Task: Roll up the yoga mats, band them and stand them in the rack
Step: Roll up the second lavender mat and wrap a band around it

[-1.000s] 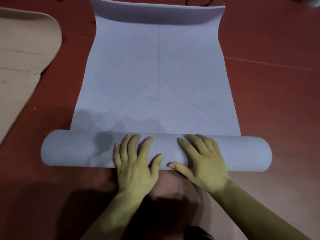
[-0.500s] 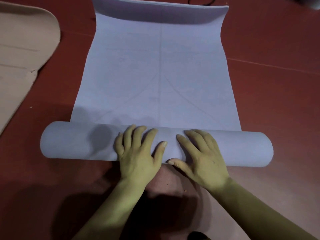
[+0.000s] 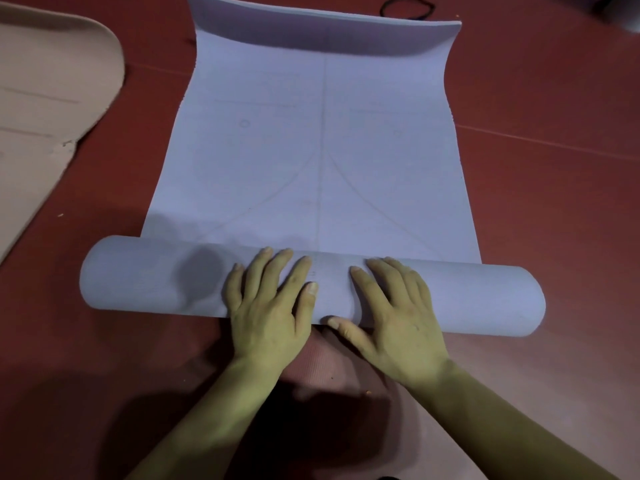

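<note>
Over the last second the roll has crept a little further up the purple mat, so slightly less flat mat lies ahead of it. It lies across the lower middle of the frame on the red floor.

Your left hand and right hand have stayed side by side on the middle of the roll. Both are spread flat, fingers straight, pressing down and gripping nothing.

I judge the rolling about a third done. The far end curls up at the top of the frame, so expect it to spring.

A black band lies just beyond it. A beige mat waits unrolled at upper left. No rack is in view.
</note>
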